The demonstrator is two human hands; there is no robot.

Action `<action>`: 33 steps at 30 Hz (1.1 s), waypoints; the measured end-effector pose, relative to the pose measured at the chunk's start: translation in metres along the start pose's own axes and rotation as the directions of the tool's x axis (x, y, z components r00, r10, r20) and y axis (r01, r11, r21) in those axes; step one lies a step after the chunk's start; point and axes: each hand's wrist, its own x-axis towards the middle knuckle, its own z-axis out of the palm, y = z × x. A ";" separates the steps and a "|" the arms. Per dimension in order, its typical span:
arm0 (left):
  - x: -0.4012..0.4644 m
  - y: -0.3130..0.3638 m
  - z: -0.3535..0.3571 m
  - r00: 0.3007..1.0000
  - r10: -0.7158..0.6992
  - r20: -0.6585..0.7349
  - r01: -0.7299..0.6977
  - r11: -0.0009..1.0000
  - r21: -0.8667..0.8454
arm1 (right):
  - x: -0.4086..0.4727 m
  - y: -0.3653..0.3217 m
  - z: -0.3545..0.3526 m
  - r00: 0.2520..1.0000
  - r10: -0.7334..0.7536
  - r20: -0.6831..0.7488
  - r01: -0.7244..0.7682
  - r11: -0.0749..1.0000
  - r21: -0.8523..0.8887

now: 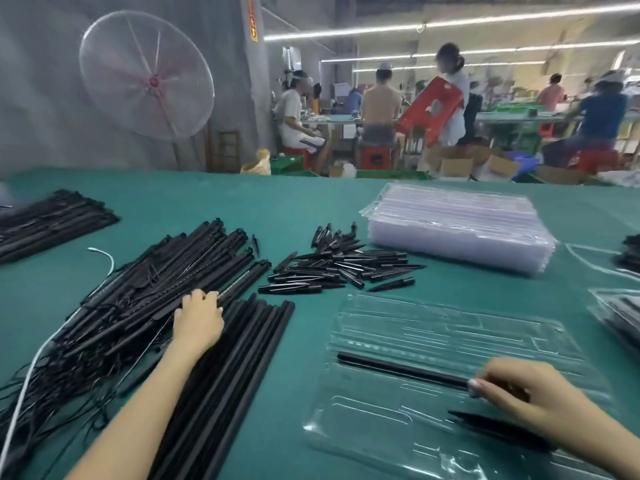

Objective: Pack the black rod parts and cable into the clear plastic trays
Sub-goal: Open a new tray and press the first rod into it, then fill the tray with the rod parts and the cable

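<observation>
- The clear tray [450,344] lies open on the green table [304,209] in front of the person, near the table's near edge, with bare cloth between it and the rod piles to the left.
- One long black rod [398,368] lies in a tray groove; the right hand [526,393] pinches its right end with curled fingers.
- One pointed black piece [498,429] lies across the tray, nearer the person.
- The left hand [197,323] rests on the heap of corded rods [138,299], fingers curled over one rod.
- A row of plain rods [228,368] lies just right of that heap.
- A pile of short spikes [339,265] lies beyond the tray, and a stack of empty trays [460,226] lies further back to the right.
- A large fan [145,77] stands behind; several seated workers fill the room.
</observation>
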 end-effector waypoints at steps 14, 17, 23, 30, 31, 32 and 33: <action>0.018 -0.025 0.009 0.992 -0.035 0.119 0.041 0.998 -0.046 | 0.094 -0.102 0.084 0.943 -0.242 0.227 0.223 0.969 0.104; 0.020 -0.029 0.010 0.989 -0.016 0.147 0.018 1.000 -0.013 | 0.098 -0.108 0.094 0.937 -0.229 0.264 0.208 0.972 0.106; 0.019 -0.029 0.012 0.993 0.081 0.081 -0.075 0.994 -0.078 | 0.102 -0.120 0.107 0.940 -0.193 0.281 0.151 0.975 0.165; 0.020 -0.023 0.011 0.985 0.145 0.089 -0.152 0.986 0.074 | 0.104 -0.126 0.113 0.942 -0.183 0.283 0.140 0.976 0.164; 0.022 -0.022 0.010 0.981 0.151 0.125 -0.163 0.982 0.092 | 0.104 -0.126 0.113 0.944 -0.181 0.277 0.139 0.976 0.166; 0.024 -0.022 0.008 0.974 0.144 0.173 -0.161 0.983 0.085 | 0.104 -0.126 0.113 0.946 -0.178 0.270 0.136 0.976 0.167; 0.027 -0.021 0.005 0.965 0.135 0.226 -0.152 0.987 0.060 | 0.103 -0.125 0.113 0.949 -0.174 0.261 0.133 0.976 0.170</action>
